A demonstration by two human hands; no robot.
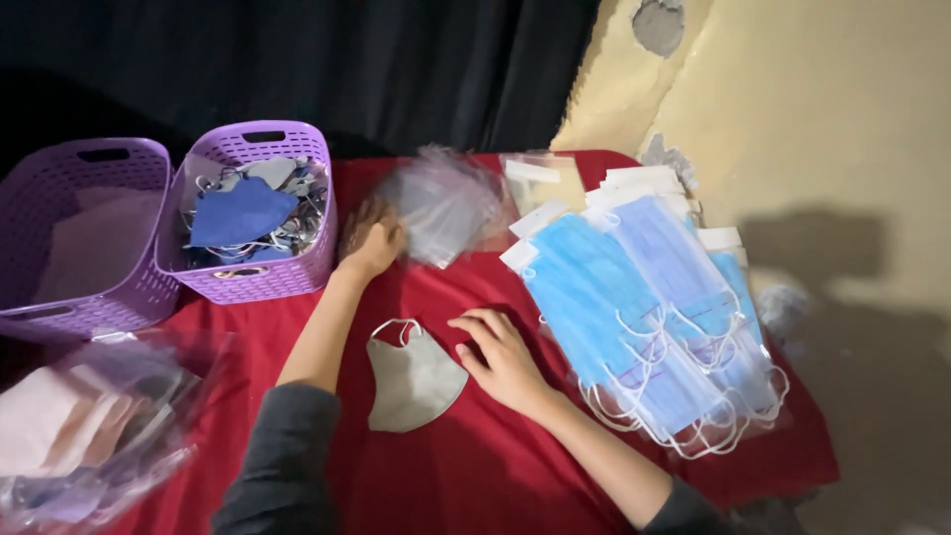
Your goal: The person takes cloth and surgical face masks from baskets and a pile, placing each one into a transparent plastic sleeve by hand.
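**Grey mask between the hands; clear sleeves under the left**

Left hand [371, 241] stretched forward, fingers spread and pressed flat onto a loose heap of clear plastic sleeves [446, 203]; probably flat so as to pin the slippery heap or slide one sleeve off the top. No grip closed around anything. Sleeve count: cannot tell, too blurred and overlapped.

Right hand [500, 357] resting nearer the body, palm down on the red surface [466, 466], fingers loosely curled, empty. Fingertips just beside the upper right edge of the grey mask [414, 378], contact not certain. Hands well apart.

Grey mask: one, lying flat and folded in half between the two forearms, ear loop at the top; laid within easy reach of both hands, likely the piece next for handling.

Right of the right hand: fanned stack of blue masks in clear packets [644, 307], white loops trailing toward the body. At least four packets visible; exact number not countable. Fan spread seems to keep each packet easy to lift.

Left of the left hand: two purple baskets. Nearer basket [297, 267] holds a jumble of blue and grey masks, uncounted. Farther basket [129, 292] shows pale contents, kind unclear.

Beside the left elbow: a clear bag of pinkish cloth items [69, 426], one bag.
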